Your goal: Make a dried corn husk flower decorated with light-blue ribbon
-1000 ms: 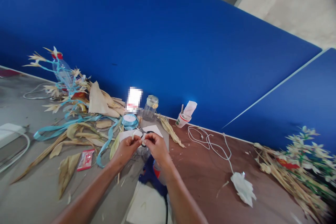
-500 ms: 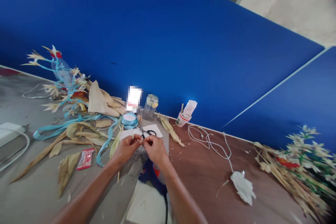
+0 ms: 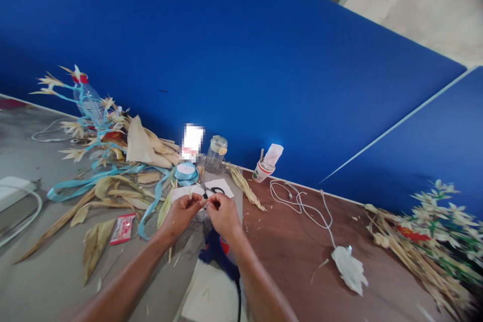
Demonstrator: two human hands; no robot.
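My left hand (image 3: 185, 211) and my right hand (image 3: 222, 211) meet fingertip to fingertip above the table. Both pinch something small and pale between them, too small to name. Just beyond them lie black-handled scissors (image 3: 218, 190) on white paper (image 3: 225, 186). A roll of blue ribbon (image 3: 186, 173) sits behind my left hand. Below my right wrist is a dark blue glue gun (image 3: 219, 256) with its cable, partly hidden by my forearm. Dried husks (image 3: 113, 192) and loose blue ribbon (image 3: 71, 190) spread out on the left.
A glass jar (image 3: 216, 154) and a paper cup (image 3: 263, 170) stand near the blue partition (image 3: 245, 60). White cable (image 3: 302, 201) runs to a white crumpled piece (image 3: 349, 269). Husk flowers on blue stems (image 3: 100, 133) surround a bottle at left; white flowers (image 3: 437, 206) lie right.
Both hands stay in nearly the same place, with only a slight shift of the fingertips around the small piece.
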